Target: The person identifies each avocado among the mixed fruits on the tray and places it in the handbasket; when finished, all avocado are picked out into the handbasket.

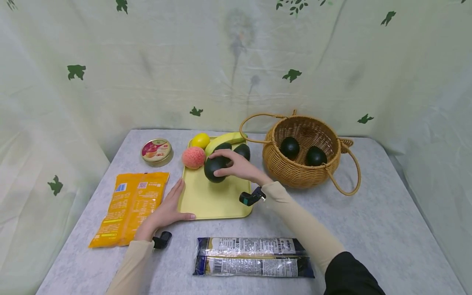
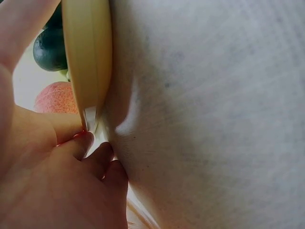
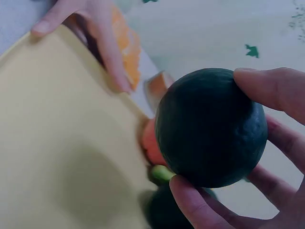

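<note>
My right hand (image 1: 236, 164) grips a dark green, rounded avocado (image 1: 214, 169) between thumb and fingers above the pale yellow tray (image 1: 214, 203). In the right wrist view, the avocado (image 3: 209, 129) is held clear of the tray, and a shadow falls on the tray's surface. At the tray's near left corner my left hand (image 1: 167, 212) is spread, its thumb touching the front edge and its fingers lying along the left side. Toward the tray's back are a pink peach-like fruit (image 1: 193, 157), a lemon (image 1: 200, 140), a banana (image 1: 228, 141) and another avocado (image 1: 242, 151).
Right of the tray, a wicker basket (image 1: 295, 176) holds two dark round fruits (image 1: 289, 147), its handles folded outward. A round tin (image 1: 156, 151) and an orange packet (image 1: 129, 209) lie to the left. Near the front is a long dark-blue packet (image 1: 254, 257).
</note>
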Tool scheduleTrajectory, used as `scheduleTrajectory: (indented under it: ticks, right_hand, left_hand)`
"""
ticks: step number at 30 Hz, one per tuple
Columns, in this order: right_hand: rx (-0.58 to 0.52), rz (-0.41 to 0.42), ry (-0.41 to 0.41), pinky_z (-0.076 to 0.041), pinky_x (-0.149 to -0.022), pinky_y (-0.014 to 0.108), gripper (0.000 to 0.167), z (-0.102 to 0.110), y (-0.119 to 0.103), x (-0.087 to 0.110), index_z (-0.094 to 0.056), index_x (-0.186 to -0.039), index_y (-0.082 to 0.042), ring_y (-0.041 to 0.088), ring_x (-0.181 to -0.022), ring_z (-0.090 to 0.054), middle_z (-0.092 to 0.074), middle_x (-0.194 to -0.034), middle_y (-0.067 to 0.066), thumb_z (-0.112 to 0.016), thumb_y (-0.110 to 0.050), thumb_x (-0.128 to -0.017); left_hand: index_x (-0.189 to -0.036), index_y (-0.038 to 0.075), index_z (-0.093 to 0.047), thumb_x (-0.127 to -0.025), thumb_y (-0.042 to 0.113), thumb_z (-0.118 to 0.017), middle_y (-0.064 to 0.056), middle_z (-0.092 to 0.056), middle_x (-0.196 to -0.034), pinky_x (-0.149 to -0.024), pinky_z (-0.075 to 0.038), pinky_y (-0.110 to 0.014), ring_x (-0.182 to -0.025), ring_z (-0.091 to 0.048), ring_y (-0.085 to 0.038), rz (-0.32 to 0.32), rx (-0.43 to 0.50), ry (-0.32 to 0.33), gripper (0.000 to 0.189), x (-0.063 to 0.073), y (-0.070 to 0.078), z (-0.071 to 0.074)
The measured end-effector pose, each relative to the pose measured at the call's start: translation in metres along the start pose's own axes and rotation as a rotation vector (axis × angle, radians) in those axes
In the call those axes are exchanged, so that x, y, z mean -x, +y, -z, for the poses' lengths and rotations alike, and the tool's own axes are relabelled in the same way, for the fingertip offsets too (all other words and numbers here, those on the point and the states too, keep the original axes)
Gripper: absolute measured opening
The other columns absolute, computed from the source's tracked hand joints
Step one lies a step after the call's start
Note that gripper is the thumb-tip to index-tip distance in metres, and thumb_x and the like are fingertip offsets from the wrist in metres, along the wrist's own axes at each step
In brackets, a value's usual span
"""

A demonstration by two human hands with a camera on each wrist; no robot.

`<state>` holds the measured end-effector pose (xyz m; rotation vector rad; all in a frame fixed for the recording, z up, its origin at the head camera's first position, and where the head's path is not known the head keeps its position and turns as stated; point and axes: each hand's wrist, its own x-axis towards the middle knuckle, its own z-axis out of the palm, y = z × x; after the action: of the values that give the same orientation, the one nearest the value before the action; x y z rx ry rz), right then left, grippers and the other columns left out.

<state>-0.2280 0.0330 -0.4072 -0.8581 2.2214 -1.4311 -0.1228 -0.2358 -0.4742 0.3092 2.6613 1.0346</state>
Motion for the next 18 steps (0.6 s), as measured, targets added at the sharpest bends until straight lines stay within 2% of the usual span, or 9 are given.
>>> scheduleTrajectory:
  ticks: [6,10,18]
  right_hand:
    - [-0.161,-0.043,-0.002,-0.049,-0.089,0.041,0.048,0.034,-0.008,0.024,-0.055,-0.133,-0.023,0.026,-0.108,-0.057,-0.040,-0.143,-0.005,-0.070,-0.022,-0.088]
    - [-0.185,-0.053,0.024,-0.048,-0.090,0.044,0.050,0.057,-0.011,0.044,-0.053,-0.135,-0.027,0.028,-0.109,-0.058,-0.034,-0.147,-0.008,-0.070,-0.028,-0.088]
    - [-0.276,-0.058,0.137,-0.046,-0.093,0.047,0.054,0.108,-0.020,0.086,-0.046,-0.141,-0.019,0.031,-0.112,-0.058,-0.034,-0.148,0.001,-0.067,-0.021,-0.091]
  left_hand:
    - [-0.149,-0.009,-0.005,-0.071,0.039,-0.084,-0.024,0.002,-0.157,-0.110,-0.011,-0.058,-0.141,-0.004,-0.042,-0.009,-0.007,0.004,0.121,0.000,0.000,0.001]
    - [-0.149,-0.008,-0.004,-0.071,0.039,-0.084,-0.024,0.002,-0.157,-0.111,-0.010,-0.058,-0.141,-0.004,-0.042,-0.007,-0.005,0.000,0.121,0.000,-0.001,0.000]
    - [-0.149,-0.008,-0.004,-0.072,0.039,-0.083,-0.024,0.002,-0.157,-0.111,-0.009,-0.057,-0.142,-0.003,-0.041,-0.009,-0.003,-0.001,0.120,0.001,-0.001,-0.001]
